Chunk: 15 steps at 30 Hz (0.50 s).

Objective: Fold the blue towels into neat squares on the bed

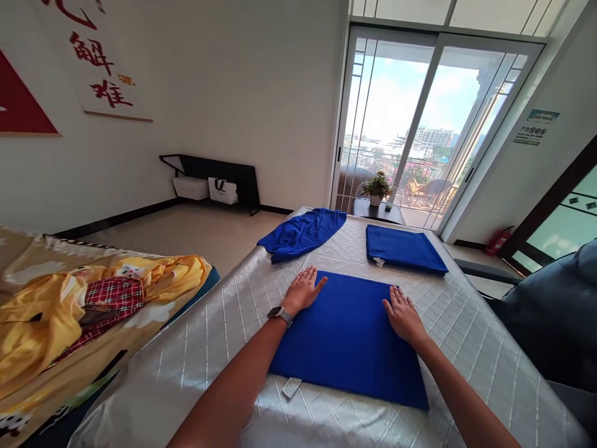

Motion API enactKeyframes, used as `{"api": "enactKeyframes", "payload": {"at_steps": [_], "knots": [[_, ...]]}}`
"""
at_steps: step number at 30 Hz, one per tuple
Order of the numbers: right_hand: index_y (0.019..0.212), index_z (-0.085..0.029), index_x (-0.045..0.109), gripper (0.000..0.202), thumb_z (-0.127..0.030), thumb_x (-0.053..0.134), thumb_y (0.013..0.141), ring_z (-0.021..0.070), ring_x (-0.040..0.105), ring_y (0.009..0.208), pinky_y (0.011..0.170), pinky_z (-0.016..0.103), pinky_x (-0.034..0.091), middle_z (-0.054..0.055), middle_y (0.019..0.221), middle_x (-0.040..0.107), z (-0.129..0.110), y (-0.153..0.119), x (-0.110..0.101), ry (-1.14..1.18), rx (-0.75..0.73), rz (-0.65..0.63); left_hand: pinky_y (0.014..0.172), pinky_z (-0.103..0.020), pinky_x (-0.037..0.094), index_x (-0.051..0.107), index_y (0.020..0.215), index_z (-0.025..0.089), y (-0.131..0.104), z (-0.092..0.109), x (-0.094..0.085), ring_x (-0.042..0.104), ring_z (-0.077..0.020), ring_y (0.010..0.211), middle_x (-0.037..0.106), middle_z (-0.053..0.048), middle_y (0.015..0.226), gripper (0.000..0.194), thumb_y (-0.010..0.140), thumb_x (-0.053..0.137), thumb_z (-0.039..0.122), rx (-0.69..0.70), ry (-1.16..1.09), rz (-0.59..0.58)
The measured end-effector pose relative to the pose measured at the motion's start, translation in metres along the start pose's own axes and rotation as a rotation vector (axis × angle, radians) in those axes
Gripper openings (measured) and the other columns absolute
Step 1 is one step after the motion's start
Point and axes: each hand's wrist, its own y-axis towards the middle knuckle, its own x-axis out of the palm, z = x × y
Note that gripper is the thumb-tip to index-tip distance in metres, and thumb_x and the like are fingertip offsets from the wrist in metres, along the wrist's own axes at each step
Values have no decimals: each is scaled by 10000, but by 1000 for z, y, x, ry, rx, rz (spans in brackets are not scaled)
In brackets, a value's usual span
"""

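Observation:
A blue cloth point(349, 336) lies flat in a neat rectangle on the silvery quilted surface point(209, 336), with a white tag at its near edge. My left hand point(302, 291) rests with fingers stretched at its far left corner, a watch on the wrist. On the far right corner lies my right hand point(405, 316), fingers extended, palm down. Further back on the right is a folded blue cloth point(405, 247) with a small white tag. A crumpled blue cloth point(305, 233) lies at the back left.
Yellow and plaid fabric point(116, 292) covers a patterned bed at the left. Behind the quilted surface, a small dark table point(396, 213) holds a potted plant point(377, 188). A black leather seat point(550, 317) stands at the right.

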Motion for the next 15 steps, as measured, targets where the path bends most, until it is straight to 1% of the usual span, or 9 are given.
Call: {"api": "enactKeyframes", "payload": {"at_steps": [3, 6, 9, 15], "knots": [[1607, -71, 147, 723, -506, 149, 1030, 195, 74, 1555, 1255, 400, 71, 93, 1686, 120, -3, -16, 5, 13, 22, -27, 1247, -451, 216, 377, 1546, 85, 1, -2, 3, 297, -278, 1511, 343, -183, 1613, 818, 1012, 166, 668, 1, 3, 14], [1608, -79, 143, 728, -515, 154, 1026, 202, 55, 1556, 1256, 405, 60, 89, 1689, 100, -8, -26, 10, 14, 54, -30, 1246, -447, 221, 373, 1547, 85, 2, -3, 4, 298, -276, 1510, 341, -184, 1613, 795, 1021, 181, 649, 0, 8, 16], [1609, -88, 136, 728, -520, 151, 1024, 201, 46, 1556, 1257, 404, 57, 77, 1690, 84, -11, -29, 10, 11, 67, -42, 1244, -451, 219, 374, 1547, 85, 2, -3, 3, 298, -278, 1510, 332, -186, 1615, 796, 1021, 181, 651, 2, 7, 5], [1608, -84, 141, 734, -524, 143, 1020, 200, 53, 1557, 1256, 401, 68, 71, 1690, 92, -12, -29, 2, 0, 55, -70, 1245, -449, 214, 369, 1547, 81, 1, 0, -1, 289, -265, 1514, 329, -180, 1618, 809, 1019, 167, 660, -1, -5, -4]]}}
